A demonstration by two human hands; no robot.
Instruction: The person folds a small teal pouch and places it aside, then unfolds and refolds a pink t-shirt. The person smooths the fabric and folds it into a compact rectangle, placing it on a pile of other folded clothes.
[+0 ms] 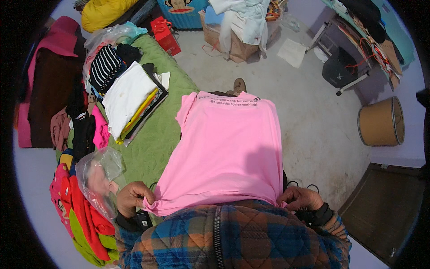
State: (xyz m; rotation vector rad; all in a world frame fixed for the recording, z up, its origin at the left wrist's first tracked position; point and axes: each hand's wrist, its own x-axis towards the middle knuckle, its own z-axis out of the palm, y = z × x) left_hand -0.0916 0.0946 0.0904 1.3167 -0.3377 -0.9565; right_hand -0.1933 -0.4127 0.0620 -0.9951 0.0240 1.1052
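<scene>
A pink T-shirt (228,148) lies spread over my lap, its printed end farthest from me and bearing writing. My left hand (135,197) pinches one near corner of the fabric between thumb and fingers. At the opposite near corner, my right hand (299,199) grips the cloth in the same way. The near edge runs between both hands, close against my plaid quilted jacket (255,232). Shadow falls across the shirt's right side. Left of the shirt, a stack of folded clothes with a white garment (129,95) on top rests on a green quilted cover (147,161).
A clear plastic bag (100,175) and a heap of red and green clothes (80,215) lie near my left arm. A red box (165,35) and a cardboard box (215,40) with garments stand ahead. A brown drum (378,121) and a black bin (341,69) are rightward.
</scene>
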